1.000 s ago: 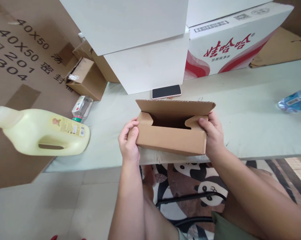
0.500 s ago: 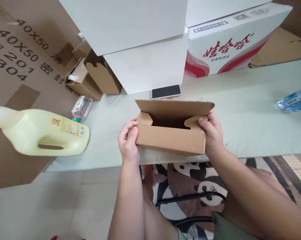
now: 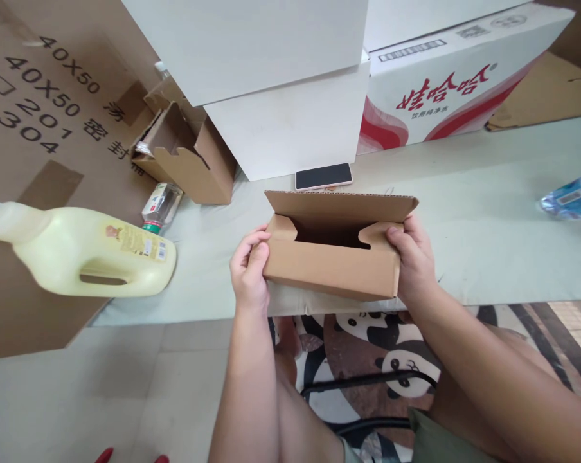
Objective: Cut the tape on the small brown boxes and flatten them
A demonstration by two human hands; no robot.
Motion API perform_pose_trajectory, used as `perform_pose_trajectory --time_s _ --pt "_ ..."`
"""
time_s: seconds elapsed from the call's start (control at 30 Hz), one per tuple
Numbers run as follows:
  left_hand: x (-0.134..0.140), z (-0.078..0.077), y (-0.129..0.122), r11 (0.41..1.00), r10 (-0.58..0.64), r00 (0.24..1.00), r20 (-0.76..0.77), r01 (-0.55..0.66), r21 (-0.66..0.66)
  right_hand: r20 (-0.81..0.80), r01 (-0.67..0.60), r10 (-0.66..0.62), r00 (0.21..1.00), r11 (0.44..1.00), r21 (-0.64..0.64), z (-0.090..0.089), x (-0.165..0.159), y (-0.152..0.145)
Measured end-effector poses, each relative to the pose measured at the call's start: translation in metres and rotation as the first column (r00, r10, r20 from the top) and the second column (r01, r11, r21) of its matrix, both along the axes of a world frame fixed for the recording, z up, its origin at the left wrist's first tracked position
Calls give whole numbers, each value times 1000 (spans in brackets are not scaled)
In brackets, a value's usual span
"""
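Observation:
A small brown cardboard box (image 3: 331,267) is held level between my two hands over the front edge of the cloth-covered table. Its lid panel (image 3: 343,207) stands up at the back, and the two side flaps lean inward over a dark opening. Deep shadow hides the inside. My left hand (image 3: 252,267) grips the left end, thumb on the front and fingers along the side. On the right end, my right hand (image 3: 414,257) has its thumb by the side flap, its other fingers mostly hidden behind the box.
Behind the box lies a phone (image 3: 324,176), with white cartons (image 3: 283,128) beyond it. To the left are a yellow jug (image 3: 141,270), a small clear bottle (image 3: 161,206) and an open cardboard box (image 3: 194,167). A water bottle (image 3: 572,198) lies at right on the table cloth (image 3: 488,225).
At the back left, the open cardboard box has tipped or shifted forward, towards the small bottle. The view has moved slightly. Both hands keep the same hold on their box.

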State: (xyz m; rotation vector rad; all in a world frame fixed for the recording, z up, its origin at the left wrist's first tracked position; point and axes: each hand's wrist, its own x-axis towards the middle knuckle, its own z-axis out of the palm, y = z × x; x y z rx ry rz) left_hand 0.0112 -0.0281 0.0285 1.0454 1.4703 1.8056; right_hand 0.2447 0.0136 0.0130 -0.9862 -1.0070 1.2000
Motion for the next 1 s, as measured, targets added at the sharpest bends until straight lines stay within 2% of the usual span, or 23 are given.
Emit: perform_pose_trajectory --time_s 0.17,0.27,0.43,0.5,0.57,0.63,0.7,0.83,1.0 --pt "-9 2 5 999 34 999 36 -34 3 -50 -41 43 998 999 32 -9 0 2" --pt "-18 0 7 996 85 990 109 -88 19 -2 -83 83 997 995 46 -17 3 5" --pt "-29 -5 9 990 122 966 228 -134 37 128 -86 96 987 993 -80 -28 5 6" --pt "-31 -7 10 985 149 948 280 -167 41 110 -156 176 978 972 -174 -32 2 5" --pt "-31 -8 10 979 182 927 329 -204 31 34 -288 304 952 927 -240 -37 -1 4" --pt "-33 -10 11 974 206 914 351 -225 14 -43 -408 409 911 884 -228 -40 -4 1" --pt "-34 -13 11 980 186 918 351 -197 -4 -68 -469 464 883 871 -147 -40 -6 -2" --pt "-31 -17 12 992 125 916 380 -103 -78 -45 -454 453 890 891 -17 -35 -6 -7" --pt "-13 -10 11 987 129 908 398 -79 -139 -37 -334 333 942 943 -20 -32 -8 -8"
